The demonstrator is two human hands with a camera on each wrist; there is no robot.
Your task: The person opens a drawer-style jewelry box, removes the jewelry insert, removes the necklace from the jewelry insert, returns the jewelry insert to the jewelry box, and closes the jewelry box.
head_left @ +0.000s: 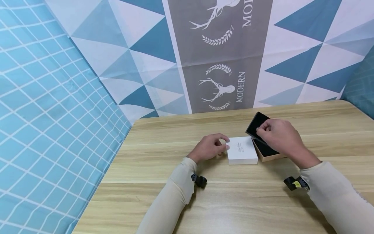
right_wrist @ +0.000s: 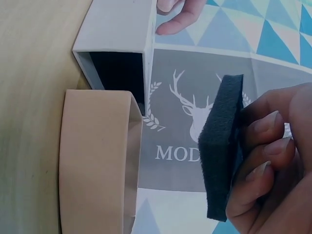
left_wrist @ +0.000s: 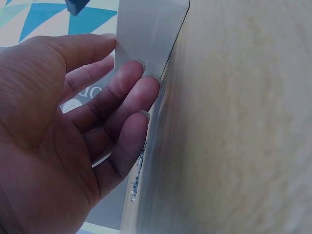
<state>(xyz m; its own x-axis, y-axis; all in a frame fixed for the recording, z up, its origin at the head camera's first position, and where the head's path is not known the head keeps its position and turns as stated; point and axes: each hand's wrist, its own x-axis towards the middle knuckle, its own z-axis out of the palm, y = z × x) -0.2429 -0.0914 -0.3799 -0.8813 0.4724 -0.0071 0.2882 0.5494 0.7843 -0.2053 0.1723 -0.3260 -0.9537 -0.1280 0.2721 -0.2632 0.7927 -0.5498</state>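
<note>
A white box sleeve (head_left: 241, 149) with small print on top lies on the table. Its right end is open and dark inside, as the right wrist view shows. The fingers of my left hand (head_left: 208, 148) touch its left side, loosely bent. Against the sleeve's right end sits a tan cardboard drawer (right_wrist: 95, 161), black inside. My right hand (head_left: 281, 135) pinches a thin black foam pad (right_wrist: 222, 146) and holds it tilted above the drawer. Beyond the left fingers, the left wrist view shows a narrow sparkling silver strip (left_wrist: 138, 170); its kind is unclear.
The wooden table (head_left: 228, 201) reaches to a wall cloth (head_left: 222, 65) with triangles and deer heads. On the left hangs a blue checked cloth (head_left: 52, 123). Each sleeve cuff has a black strap (head_left: 199, 180) at the wrist.
</note>
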